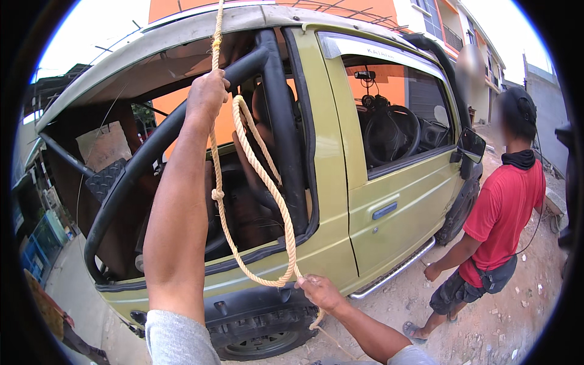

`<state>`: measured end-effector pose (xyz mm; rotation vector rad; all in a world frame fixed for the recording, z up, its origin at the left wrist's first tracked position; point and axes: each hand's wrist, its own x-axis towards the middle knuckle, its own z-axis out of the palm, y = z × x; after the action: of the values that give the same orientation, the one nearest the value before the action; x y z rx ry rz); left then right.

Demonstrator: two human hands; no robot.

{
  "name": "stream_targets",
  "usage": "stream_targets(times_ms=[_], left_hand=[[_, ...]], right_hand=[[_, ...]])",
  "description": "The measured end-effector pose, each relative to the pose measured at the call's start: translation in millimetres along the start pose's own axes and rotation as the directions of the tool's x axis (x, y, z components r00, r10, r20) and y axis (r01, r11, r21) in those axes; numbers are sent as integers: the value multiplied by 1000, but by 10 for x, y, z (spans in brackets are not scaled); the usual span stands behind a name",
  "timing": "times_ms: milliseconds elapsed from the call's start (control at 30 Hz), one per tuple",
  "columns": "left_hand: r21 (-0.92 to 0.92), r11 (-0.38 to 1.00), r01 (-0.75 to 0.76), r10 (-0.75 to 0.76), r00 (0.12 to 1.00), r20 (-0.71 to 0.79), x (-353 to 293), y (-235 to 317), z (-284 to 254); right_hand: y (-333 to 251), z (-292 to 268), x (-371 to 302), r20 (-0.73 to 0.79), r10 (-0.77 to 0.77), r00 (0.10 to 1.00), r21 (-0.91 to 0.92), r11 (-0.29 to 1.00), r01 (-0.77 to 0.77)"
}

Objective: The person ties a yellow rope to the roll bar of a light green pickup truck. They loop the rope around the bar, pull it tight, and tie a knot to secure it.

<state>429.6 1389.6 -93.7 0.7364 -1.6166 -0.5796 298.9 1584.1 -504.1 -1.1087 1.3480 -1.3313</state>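
A thick tan rope (271, 184) hangs in a long loop in front of me, with a knot in its left strand. My left hand (208, 94) is raised high and closed around the rope, which runs on upward past the top of the view. Lower down at the right, my right hand (320, 292) pinches the rope at the bottom of the loop. A short end and a thin strand trail below that hand. Behind the rope stands an olive-green off-road vehicle (328, 176) with an open rear side and a black roll bar (164, 131).
A person in a red shirt (502, 201) stands at the right beside the vehicle's door. A side mirror (471, 145) juts out near them. The rear wheel (261, 340) and a metal side step (395, 267) are low down. Another person's arm and legs (61, 316) show at the lower left.
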Motion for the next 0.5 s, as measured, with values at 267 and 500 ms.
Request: stream_targets(times_ms=[267, 500], left_hand=[[-464, 884, 55, 8, 991, 132, -128, 117, 42], [-626, 771, 120, 24, 976, 217, -92, 88, -218]], right_hand=[[2106, -1327, -2204, -231, 619, 751, -353, 666, -657], [3733, -1799, -3286, -271, 876, 400, -723, 89, -685]])
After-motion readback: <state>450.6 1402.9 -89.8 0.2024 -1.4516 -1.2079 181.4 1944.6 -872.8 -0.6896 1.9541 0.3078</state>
